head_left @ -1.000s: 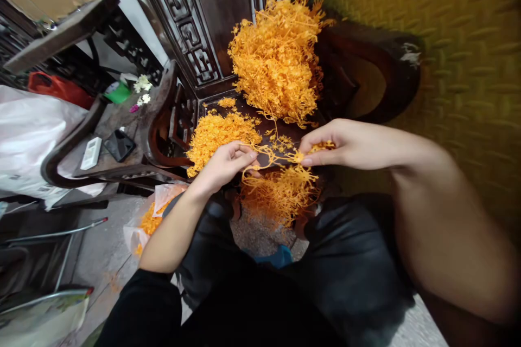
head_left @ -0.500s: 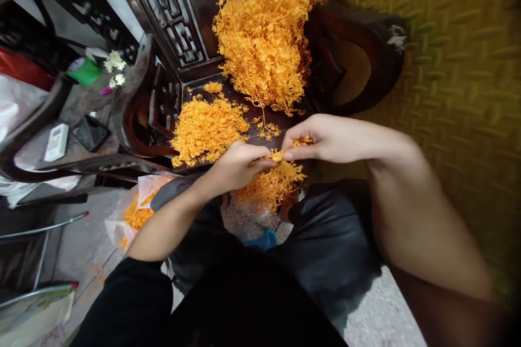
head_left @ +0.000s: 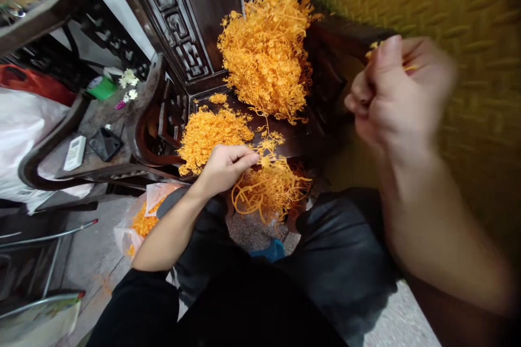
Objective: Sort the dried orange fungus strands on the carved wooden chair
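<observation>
At far left, a white plastic bag is seen slumped against a wooden chair arm, near a green roll, flowers, a white handset and a black holder. Below, a bag of orange bits is partly hidden by the left forearm. Orange strands are pinched between the closed thumb and fingers of the left hand, beside a low orange heap and above a loose tangle by which the seat's front edge is partly blocked. Farther back, a tall orange heap is piled on the carved chair's seat. At right, an orange scrap is gripped in the tightly curled fingers of the blurred right hand, by which the armrest is partly covered.
</observation>
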